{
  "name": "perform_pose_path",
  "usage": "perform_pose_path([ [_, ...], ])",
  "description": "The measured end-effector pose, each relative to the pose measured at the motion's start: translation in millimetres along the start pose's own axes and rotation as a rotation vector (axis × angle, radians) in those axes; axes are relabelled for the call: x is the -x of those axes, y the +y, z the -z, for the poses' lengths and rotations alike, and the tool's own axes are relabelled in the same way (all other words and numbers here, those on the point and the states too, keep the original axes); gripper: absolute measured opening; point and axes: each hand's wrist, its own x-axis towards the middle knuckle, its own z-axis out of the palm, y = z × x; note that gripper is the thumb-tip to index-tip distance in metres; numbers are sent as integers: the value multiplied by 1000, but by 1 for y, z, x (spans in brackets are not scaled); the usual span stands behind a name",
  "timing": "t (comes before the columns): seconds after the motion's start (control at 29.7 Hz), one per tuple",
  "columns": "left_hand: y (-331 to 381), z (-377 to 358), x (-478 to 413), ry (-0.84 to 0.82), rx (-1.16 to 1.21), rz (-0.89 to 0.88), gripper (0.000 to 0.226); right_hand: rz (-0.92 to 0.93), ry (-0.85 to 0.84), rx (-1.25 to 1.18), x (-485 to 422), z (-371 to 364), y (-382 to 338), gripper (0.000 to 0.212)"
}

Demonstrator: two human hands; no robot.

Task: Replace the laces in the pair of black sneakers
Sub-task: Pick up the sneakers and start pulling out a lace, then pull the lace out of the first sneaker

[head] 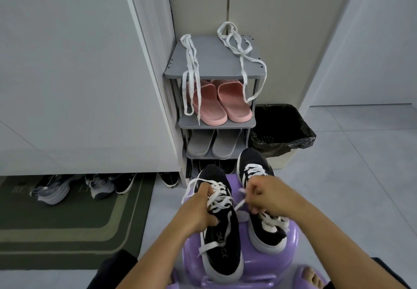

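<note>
black sneaker (223, 234) gripped by left hand (198, 207); right hand (264, 195) pinches its flat white lace (239, 205).

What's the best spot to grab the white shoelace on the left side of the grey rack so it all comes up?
Pinch the left lace where it lies bunched on the top shelf, coming straight down from above. Its strands run close together there on a flat board, so one pinch should catch them all. The ends dangling in front of the pink slippers hang loose and apart.
</note>
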Motion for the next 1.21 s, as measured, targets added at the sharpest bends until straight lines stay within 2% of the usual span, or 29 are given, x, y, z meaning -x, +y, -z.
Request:
perform_pose_path([
  [0.03,-2,0,-1,-1,6,-5,49,-32,135,40,0,10,4,16],
  [0.13,-4,0,1,23,14,-31,49,-110,690,57,5,40,15,8],
  [0.17,-4,-1,0,32,39,-35,48,-85,816,12,7,44,18,7],
  [0.2,-5,-1,0,43,69,-38,47,-44,873,-41,8,44,18,7],
  [0.27,-6,-1,-2,62,112,-37,45,37,801,-173,7,36,11,13],
  [0.34,-6,-3,-3,81,137,-32,44,49,592,-238,2,16,4,27],
  [0.4,-6,-5,-5,102,152,-33,42,-9,392,-137,-1,-7,0,30],
  [0.51,-5,-6,-8,125,156,-49,41,-60,161,109,1,-30,-3,23],
  [0.61,-2,-6,-11,113,112,-57,41,-56,42,191,3,-39,-4,35],
  [0.84,0,-9,-18,123,81,-25,43,-85,92,-382,4,-45,8,17],
  [0.98,2,-14,-21,180,138,-7,46,-92,134,-461,2,-48,9,17],
  [1.11,3,-12,-19,166,161,-40,42,-30,229,-497,3,-44,6,20],
  [1.21,4,-13,-16,231,70,-73,41,0,349,-586,3,-30,-3,19],
])
